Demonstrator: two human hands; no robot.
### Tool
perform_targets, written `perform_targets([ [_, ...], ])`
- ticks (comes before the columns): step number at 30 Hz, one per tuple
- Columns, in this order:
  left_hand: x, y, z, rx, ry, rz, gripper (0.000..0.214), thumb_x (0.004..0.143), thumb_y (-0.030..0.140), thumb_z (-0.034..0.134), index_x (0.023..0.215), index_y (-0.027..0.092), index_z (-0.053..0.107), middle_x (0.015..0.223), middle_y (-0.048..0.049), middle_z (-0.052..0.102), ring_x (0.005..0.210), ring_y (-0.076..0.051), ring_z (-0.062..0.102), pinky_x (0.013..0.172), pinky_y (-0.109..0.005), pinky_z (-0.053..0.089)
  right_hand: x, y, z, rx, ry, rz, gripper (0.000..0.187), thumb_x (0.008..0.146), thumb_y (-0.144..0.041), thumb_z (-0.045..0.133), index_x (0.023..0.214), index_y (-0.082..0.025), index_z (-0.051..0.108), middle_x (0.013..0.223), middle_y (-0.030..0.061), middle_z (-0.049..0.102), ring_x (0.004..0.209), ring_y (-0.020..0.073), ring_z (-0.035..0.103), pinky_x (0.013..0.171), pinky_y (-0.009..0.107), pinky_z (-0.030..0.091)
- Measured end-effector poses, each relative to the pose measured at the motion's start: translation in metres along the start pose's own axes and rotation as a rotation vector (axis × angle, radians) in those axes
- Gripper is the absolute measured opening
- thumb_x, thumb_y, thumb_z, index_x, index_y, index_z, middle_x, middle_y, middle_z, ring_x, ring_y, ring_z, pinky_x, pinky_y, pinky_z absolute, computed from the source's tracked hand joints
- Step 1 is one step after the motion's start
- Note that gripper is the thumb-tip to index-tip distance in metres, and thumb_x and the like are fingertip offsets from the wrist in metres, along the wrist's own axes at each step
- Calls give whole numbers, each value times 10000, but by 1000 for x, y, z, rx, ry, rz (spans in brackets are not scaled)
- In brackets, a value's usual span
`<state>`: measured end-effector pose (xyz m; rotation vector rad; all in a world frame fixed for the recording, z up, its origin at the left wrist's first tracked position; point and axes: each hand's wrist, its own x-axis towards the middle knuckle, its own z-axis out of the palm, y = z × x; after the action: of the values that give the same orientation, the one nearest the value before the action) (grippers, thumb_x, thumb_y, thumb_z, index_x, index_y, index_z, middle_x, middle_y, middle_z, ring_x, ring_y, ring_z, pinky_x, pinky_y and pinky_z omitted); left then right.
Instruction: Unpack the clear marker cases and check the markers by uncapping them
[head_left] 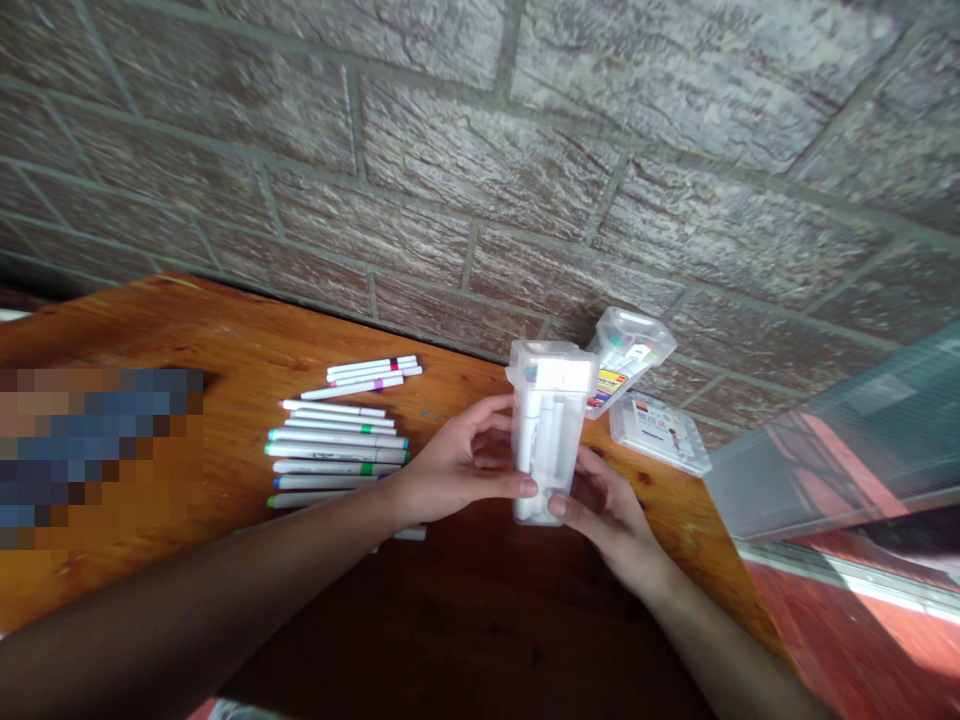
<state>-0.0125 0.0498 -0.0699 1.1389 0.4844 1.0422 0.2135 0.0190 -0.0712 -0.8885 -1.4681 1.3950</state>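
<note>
holds a translucent plastic marker case (553,425) between left hand (461,465) and right hand (611,510), long axis near upright.
pinches the case's left side with the left hand, thumb low on the near face, fingers curled around; clasps the lower right side with the right hand, thumb also in front. sits directly between both, neither clearly nearer; cannot tell if its base meets the tabletop (247,350). to the left, nearer the left hand: white-barrelled markers (337,453), lying crosswise to the case's axis. behind and rightward, nearer the right hand: yellow-labelled marker case (630,345) and flat plastic case (660,435).
</note>
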Motion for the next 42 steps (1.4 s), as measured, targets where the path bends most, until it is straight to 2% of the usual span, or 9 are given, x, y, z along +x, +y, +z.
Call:
perform_targets([
  [8,0,3,0,12,5,-28,772,711,157,957,1381,255,586,1278,-91,732,1200,-269,705,1015,-388,557,1,1,0,4,-6,1,509,839,-404,892,1307,-291,727,1323,77,771,1180,308,741,1044,461,594],
  [16,0,5,1,44,43,-34,736,717,198,957,1370,244,619,1215,-83,745,1118,-255,722,978,-374,559,0,2,-2,14,-27,11,503,860,-422,870,1318,-277,720,1310,84,774,1162,303,747,1044,466,592],
  [23,3,5,2,5,68,3,519,871,340,856,1340,222,668,1208,-93,763,1181,-261,696,1046,-388,525,-3,2,-1,58,22,24,503,885,-402,853,1343,-303,669,1334,73,762,1173,289,739,1004,437,600],
  [31,3,3,0,20,100,-1,455,884,315,845,1291,229,661,1124,-58,765,1083,-216,711,966,-350,568,-4,3,0,68,57,51,419,920,-422,810,1306,-310,692,1378,68,738,1326,336,660,1134,522,524],
  [35,4,5,-1,16,103,-18,467,885,299,842,1306,216,657,1172,-76,770,1089,-228,718,939,-353,588,-4,3,1,137,38,61,381,937,-393,792,1302,-314,720,1357,63,755,1324,343,663,1099,518,549],
  [42,7,5,-1,11,21,26,409,881,282,847,1248,149,721,1279,-116,770,1224,-272,689,1056,-357,519,-4,-2,4,322,32,155,351,909,-366,813,1252,-301,788,1299,60,794,1337,341,659,1134,519,523],
])
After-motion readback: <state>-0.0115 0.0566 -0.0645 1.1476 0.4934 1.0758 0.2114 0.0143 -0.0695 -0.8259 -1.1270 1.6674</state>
